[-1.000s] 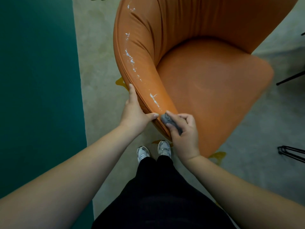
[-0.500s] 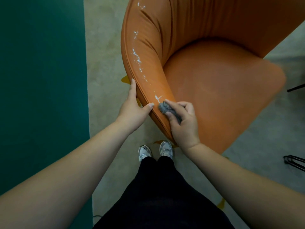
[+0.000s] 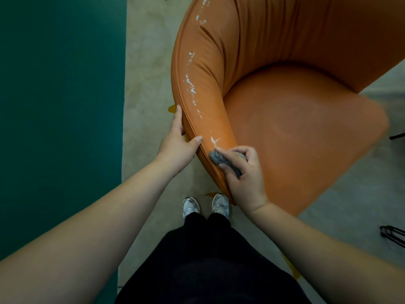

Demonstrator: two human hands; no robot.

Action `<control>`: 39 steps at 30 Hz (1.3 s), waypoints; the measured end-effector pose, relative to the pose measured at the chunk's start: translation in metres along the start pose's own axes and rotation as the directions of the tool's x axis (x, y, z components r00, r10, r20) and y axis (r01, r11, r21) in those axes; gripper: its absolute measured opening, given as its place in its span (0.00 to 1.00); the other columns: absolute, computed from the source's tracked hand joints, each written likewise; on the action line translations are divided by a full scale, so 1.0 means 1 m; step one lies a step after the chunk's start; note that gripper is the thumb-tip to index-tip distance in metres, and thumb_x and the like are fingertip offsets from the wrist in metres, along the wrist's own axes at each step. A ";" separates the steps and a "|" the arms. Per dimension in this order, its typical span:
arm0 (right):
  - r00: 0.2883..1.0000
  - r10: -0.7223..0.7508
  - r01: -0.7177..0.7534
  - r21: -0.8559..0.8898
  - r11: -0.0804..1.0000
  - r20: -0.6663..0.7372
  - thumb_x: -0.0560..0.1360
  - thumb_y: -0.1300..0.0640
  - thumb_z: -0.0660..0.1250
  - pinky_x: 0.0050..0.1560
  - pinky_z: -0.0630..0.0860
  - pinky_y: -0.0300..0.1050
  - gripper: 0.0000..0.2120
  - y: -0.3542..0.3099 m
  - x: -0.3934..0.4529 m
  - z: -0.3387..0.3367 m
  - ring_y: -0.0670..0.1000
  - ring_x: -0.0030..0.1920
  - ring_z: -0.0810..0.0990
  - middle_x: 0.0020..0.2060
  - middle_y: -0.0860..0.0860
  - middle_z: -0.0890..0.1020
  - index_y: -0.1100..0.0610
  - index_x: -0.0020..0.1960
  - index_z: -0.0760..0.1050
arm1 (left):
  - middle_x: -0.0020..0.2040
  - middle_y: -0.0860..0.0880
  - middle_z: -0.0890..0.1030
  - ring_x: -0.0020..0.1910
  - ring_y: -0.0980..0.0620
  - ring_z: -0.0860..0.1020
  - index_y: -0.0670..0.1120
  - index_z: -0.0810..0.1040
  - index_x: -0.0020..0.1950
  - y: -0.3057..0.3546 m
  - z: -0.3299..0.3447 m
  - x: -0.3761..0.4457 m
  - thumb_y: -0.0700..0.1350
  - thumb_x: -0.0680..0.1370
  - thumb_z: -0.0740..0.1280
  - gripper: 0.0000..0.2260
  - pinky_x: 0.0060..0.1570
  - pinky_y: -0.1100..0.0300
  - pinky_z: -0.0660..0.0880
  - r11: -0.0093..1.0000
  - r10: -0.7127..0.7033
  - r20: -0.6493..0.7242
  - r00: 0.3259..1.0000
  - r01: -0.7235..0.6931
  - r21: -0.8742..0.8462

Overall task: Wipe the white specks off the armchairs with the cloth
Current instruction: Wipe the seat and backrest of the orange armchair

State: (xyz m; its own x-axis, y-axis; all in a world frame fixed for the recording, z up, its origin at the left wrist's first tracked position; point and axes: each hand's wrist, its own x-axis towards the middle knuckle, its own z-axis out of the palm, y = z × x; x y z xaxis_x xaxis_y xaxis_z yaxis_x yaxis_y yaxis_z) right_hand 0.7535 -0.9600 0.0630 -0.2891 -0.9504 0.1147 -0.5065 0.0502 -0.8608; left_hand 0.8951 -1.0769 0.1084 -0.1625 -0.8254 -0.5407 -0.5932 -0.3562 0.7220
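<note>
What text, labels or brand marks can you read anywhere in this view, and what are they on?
None: no readable text shows.
Armchair: plain orange cover, only white specks, no tag.
Cloth: plain grey, no label.
Shoes: any markings are too small to read.

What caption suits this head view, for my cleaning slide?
Right hand presses grey cloth beside white specks on orange armchair.
</note>
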 end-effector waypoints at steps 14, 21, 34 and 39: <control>1.000 0.013 -0.012 -0.028 1.000 0.022 0.74 0.60 0.68 0.59 0.73 0.54 0.17 -0.004 0.030 0.011 0.56 0.56 0.73 0.53 0.50 0.71 0.45 0.59 0.79 | 0.73 0.50 0.68 0.64 0.53 0.72 0.63 0.44 0.77 0.013 -0.029 0.035 0.45 0.78 0.67 0.38 0.58 0.45 0.76 0.999 0.027 0.021 0.999 -0.026 -0.035; 1.000 -0.012 0.013 -0.086 0.996 0.001 0.74 0.60 0.68 0.59 0.72 0.55 0.15 -0.011 0.077 0.029 0.57 0.55 0.73 0.53 0.52 0.72 0.47 0.58 0.80 | 0.72 0.50 0.68 0.55 0.52 0.76 0.62 0.44 0.77 0.029 -0.048 0.059 0.43 0.79 0.64 0.37 0.46 0.50 0.81 0.999 0.031 0.067 0.997 -0.029 -0.034; 0.997 -0.012 0.006 -0.081 0.997 -0.074 0.73 0.56 0.68 0.58 0.73 0.56 0.15 -0.022 0.095 0.045 0.56 0.54 0.74 0.51 0.52 0.72 0.47 0.59 0.79 | 0.73 0.49 0.66 0.63 0.47 0.74 0.64 0.46 0.77 0.040 -0.063 0.091 0.42 0.81 0.62 0.34 0.46 0.50 0.81 0.996 0.008 0.153 0.988 0.006 -0.093; 0.995 0.030 -0.035 -0.056 0.998 -0.094 0.72 0.54 0.68 0.57 0.74 0.54 0.15 -0.026 0.081 0.046 0.53 0.54 0.74 0.51 0.53 0.73 0.48 0.58 0.79 | 0.70 0.52 0.69 0.58 0.48 0.76 0.66 0.45 0.76 0.045 -0.069 0.099 0.43 0.80 0.63 0.35 0.46 0.49 0.81 0.998 0.028 0.185 0.982 -0.017 -0.063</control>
State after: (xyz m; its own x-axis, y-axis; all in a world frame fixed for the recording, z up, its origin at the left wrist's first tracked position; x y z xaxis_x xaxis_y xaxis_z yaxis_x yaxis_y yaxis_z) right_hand 0.7807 -1.0529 0.0718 -0.3790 -0.9155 0.1351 -0.5409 0.1007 -0.8350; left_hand 0.9069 -1.2043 0.1170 -0.3219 -0.7399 -0.5907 -0.5394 -0.3694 0.7567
